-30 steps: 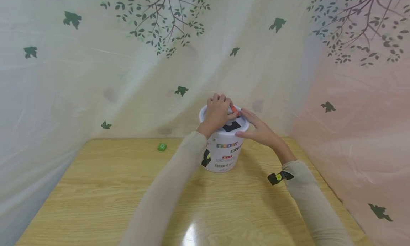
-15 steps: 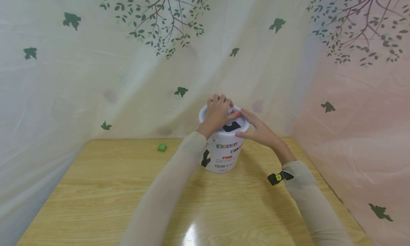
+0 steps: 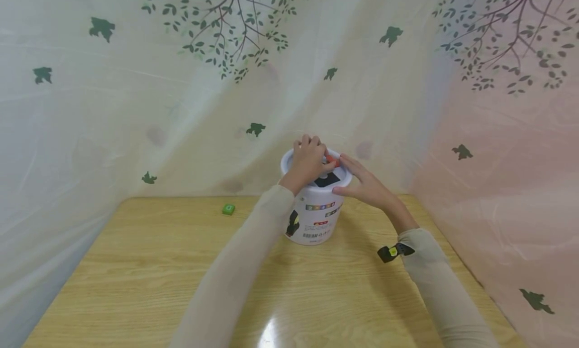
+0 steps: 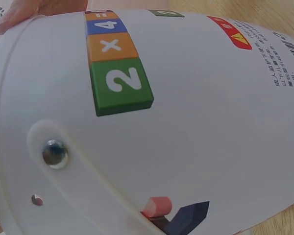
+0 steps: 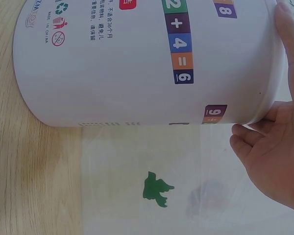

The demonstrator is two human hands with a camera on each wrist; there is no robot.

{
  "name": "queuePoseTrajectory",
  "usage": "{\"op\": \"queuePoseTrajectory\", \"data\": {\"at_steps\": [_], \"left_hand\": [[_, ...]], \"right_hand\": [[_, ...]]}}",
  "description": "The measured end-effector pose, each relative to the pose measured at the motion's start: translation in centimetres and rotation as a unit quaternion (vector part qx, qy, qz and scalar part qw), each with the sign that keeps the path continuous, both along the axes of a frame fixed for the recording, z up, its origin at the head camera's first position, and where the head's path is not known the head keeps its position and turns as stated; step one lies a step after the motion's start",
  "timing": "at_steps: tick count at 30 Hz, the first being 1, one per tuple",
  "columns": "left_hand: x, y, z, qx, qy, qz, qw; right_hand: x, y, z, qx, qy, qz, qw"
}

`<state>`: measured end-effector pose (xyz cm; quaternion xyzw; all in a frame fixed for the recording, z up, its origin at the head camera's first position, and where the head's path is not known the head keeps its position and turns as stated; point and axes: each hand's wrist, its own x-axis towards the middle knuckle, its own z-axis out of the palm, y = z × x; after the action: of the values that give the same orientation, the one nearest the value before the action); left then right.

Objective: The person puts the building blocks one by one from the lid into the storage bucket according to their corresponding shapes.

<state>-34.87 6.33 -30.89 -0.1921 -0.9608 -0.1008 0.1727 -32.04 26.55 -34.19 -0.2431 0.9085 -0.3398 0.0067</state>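
A white bucket with printed number blocks and a riveted side handle stands near the table's back edge. My left hand is bent over its lid, fingers curled down and thumb toward the right. An orange-red patch shows beside that thumb; the fingertips are hidden behind the hand. My right hand grips the rim from the right, thumb in front and fingers toward the back. In the right wrist view, the right hand wraps the rim with bent fingers.
A small green block lies left of the bucket near the back edge of the wooden table. A pale curtain with leaf prints hangs behind and along the sides. A black strap device is on the right wrist.
The left hand shifts very slightly on the lid, and the orange-red patch by its thumb changes shape. The bucket and right hand stay nearly where they were.
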Motion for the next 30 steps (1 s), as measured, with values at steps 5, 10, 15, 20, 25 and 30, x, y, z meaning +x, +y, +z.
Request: {"op": "queuePoseTrajectory", "data": {"at_steps": [5,10,15,20,25,30], "left_hand": [[0.26,0.07,0.24,0.009,0.009,0.003,0.9999],[0.16,0.11,0.48,0.014,0.015,0.008,0.9998],[-0.1,0.13,0.55,0.011,0.01,0.012,0.9998],[-0.08,0.09,0.47,0.009,0.011,0.014,0.9998],[0.06,-0.03,0.38,0.017,0.016,0.01,0.9997],[0.23,-0.33,0.44,0.02,0.018,0.006,0.9996]], "right_hand": [[-0.04,-0.1,-0.14,-0.001,0.001,0.004,1.0],[-0.14,-0.2,-0.07,-0.005,0.009,0.007,0.9999],[-0.26,-0.27,0.04,0.0,0.011,0.002,0.9999],[-0.27,-0.34,0.12,0.005,0.01,0.001,0.9999],[-0.24,-0.31,0.11,0.007,0.008,0.002,0.9999],[-0.33,-0.11,-0.11,0.006,0.007,0.0,1.0]]}}
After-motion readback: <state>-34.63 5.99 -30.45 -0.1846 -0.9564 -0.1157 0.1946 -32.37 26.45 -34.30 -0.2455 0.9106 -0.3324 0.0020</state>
